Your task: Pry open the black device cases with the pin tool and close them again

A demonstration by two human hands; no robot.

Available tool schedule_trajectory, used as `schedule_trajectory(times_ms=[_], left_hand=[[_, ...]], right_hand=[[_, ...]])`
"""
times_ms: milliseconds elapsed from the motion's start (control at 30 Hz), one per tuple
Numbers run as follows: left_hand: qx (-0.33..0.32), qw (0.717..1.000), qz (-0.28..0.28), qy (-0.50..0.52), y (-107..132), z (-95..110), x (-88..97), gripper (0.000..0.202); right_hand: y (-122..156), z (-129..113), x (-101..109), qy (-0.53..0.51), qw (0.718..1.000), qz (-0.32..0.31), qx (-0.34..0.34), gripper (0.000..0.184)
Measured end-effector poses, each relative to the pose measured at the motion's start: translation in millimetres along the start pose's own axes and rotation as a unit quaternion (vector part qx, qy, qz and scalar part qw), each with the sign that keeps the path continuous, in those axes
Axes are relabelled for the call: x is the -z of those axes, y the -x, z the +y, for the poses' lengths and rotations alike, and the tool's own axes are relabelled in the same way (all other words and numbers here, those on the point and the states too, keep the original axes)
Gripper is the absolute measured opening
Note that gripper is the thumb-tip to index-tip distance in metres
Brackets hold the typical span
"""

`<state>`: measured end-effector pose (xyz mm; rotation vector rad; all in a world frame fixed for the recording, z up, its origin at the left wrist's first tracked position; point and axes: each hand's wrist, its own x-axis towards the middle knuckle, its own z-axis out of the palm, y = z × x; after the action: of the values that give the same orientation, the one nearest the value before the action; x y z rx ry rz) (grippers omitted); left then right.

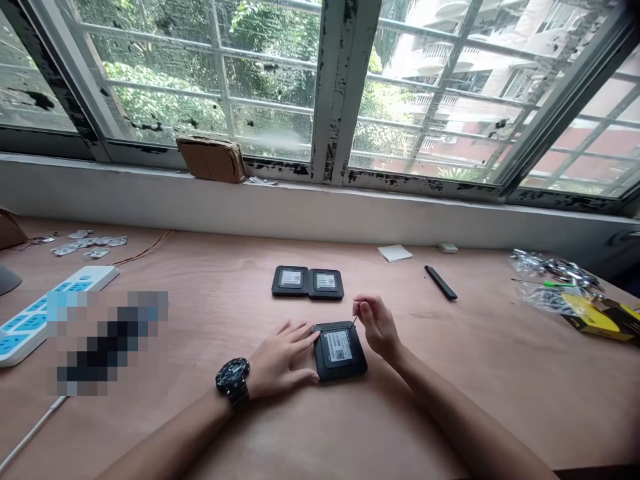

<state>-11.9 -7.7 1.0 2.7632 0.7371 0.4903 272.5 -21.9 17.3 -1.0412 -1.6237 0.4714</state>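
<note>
Head view: black device (pixel 341 351) lies on pinkish table (pixel 200 293) below barred windows (pixel 334 87).

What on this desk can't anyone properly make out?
All in the head view:
Print on the label of the nearest black case: too small.
Thin tool, upper end: hidden by the right hand.
Dark thing beside the white power strip: blurred by pixelation.
Brown object, left: cut off by the picture's edge.

Noted case (pixel 340 348) on table (pixel 320 440) between left hand (pixel 285 357) and right hand (pixel 379 325), with thin tool (pixel 353 324) in the latter. Logged two further cases (pixel 326 283) side by side behind; power strip (pixel 33 321) far left; cardboard box (pixel 210 161) on windowsill (pixel 300 189) at rear; screwdriver (pixel 557 285) among plastic bags (pixel 540 300) far right.
</note>
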Motion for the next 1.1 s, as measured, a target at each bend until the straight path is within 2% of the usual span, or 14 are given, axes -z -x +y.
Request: schedule_trajectory(times_ms=[100,333,500,600,700,800,967,1033,1100], left_hand=[[-0.003,1.0,0.001,0.003,-1,-2,-0.4,0.079],[0.016,0.999,-0.033,0.037,-1,-1,4.9,0.083],[0.025,0.998,-0.045,0.048,-1,-2,5.1,0.084],[0.026,0.998,-0.041,0.051,-1,-3,4.0,0.084],[0.024,0.998,-0.035,0.057,0,-3,3.9,0.083],[0.021,0.997,-0.037,0.057,1,-3,5.8,0.083],[0.024,0.998,-0.03,0.057,3,-7,11.3,0.081],[0.031,0.998,-0.025,0.046,4,-11,13.6,0.08],[0.037,0.999,-0.028,0.03,7,-15,16.0,0.08]], right_hand=[[1,-1,-2,0.005,1.0,-0.013,0.016,0.021],[-4,-16,1,0.005,1.0,-0.027,-0.006,0.027],[-11,-21,6,-0.139,0.982,-0.051,-0.114,0.041],[-12,-17,7,-0.184,0.974,-0.048,-0.125,0.03],[-10,-15,10,-0.153,0.98,-0.062,-0.11,0.022],[-9,-19,11,-0.115,0.985,-0.068,-0.113,0.03],[-10,-30,-10,-0.131,0.986,0.051,-0.093,0.031],[-12,-34,-25,-0.144,0.985,0.044,-0.083,0.03],[-14,-35,-39,-0.154,0.985,0.008,-0.077,0.03]])
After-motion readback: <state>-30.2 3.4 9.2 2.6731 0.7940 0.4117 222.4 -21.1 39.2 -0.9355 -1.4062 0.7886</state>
